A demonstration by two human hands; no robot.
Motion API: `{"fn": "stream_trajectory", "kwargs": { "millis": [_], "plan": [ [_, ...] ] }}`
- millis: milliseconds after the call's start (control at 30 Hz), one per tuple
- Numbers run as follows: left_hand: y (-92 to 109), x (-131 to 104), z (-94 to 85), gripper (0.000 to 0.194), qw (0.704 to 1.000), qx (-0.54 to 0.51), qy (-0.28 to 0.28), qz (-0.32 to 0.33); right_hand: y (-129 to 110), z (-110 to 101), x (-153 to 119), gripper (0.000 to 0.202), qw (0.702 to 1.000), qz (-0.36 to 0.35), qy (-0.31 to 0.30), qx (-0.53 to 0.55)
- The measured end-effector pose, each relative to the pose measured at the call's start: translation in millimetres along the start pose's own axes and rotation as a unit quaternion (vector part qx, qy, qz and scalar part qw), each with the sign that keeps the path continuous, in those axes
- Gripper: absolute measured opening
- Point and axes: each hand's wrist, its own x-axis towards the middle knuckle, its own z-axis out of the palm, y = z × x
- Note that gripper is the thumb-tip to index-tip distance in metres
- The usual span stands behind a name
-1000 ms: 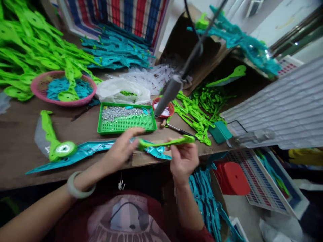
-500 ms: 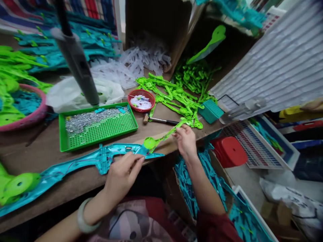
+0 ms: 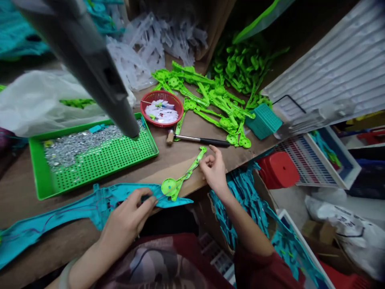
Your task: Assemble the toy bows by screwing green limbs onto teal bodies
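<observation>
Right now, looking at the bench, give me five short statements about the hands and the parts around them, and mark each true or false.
1. The left hand rests on the long teal plastic piece at the bench edge. True.
2. The right hand grips the black-handled tool. False: the tool lies on the bench beyond the hand, untouched.
3. The green plastic arm lies between the two hands, its round end over the teal piece. True.
4. The small red basket holds green parts only. False: mostly white bits are in it.
5. The green perforated tray holds a heap of small silvery pieces. True.
</observation>
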Motion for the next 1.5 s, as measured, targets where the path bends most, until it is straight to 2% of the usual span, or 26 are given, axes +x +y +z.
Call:
{"fn": "stream_trajectory", "kwargs": {
  "millis": [67,167,233,267,433,600,767,900,1033,1133,1233,1367,1500],
  "plan": [
    [-1,-2,-0.6,0.029,1.0,0.006,-0.001,0.004,-3,-4,-6,0.039,0.984,-0.138,-0.035,-0.11],
    [-2,-1,-1.0,0.027,1.0,0.006,-0.01,0.004,-12,-8,-13,0.021,0.908,-0.329,-0.177,-0.191],
    [-2,0,-1.1,0.026,1.0,0.0,-0.01,0.007,-16,-9,-16,0.018,0.855,-0.386,-0.268,-0.217],
    [-2,0,-1.2,0.026,1.0,-0.003,-0.008,0.007,-17,-9,-16,0.019,0.841,-0.394,-0.294,-0.228],
    [0,0,-3.1,0.021,1.0,0.0,0.017,0.023,-13,-7,-12,0.02,0.824,-0.397,-0.312,-0.257],
    [4,6,-7.7,0.011,0.997,-0.021,0.055,0.055,-14,0,-11,0.02,0.827,-0.392,-0.306,-0.262],
    [5,14,-13.0,0.009,0.993,-0.024,0.098,0.06,-30,4,-12,0.019,0.824,-0.319,-0.351,-0.31],
    [3,15,-12.4,0.011,0.992,0.003,0.09,0.084,-45,12,-13,0.02,0.801,-0.278,-0.369,-0.381],
    [5,16,-9.0,0.005,0.995,-0.076,0.069,-0.005,-54,17,-11,0.022,0.774,-0.259,-0.379,-0.437],
    [7,20,-9.4,0.011,0.985,-0.14,0.062,-0.074,-59,13,-6,0.018,0.777,-0.253,-0.416,-0.399],
    [6,24,-12.4,0.012,0.977,-0.178,0.061,-0.099,-60,7,-2,0.013,0.786,-0.238,-0.445,-0.356],
    [7,24,-14.0,0.013,0.981,-0.175,0.045,-0.073,-58,9,-2,0.019,0.79,-0.229,-0.434,-0.367],
    [12,18,-9.7,0.015,0.989,-0.147,0.016,0.017,-56,17,-8,0.019,0.796,-0.219,-0.406,-0.393]
  ]
}}
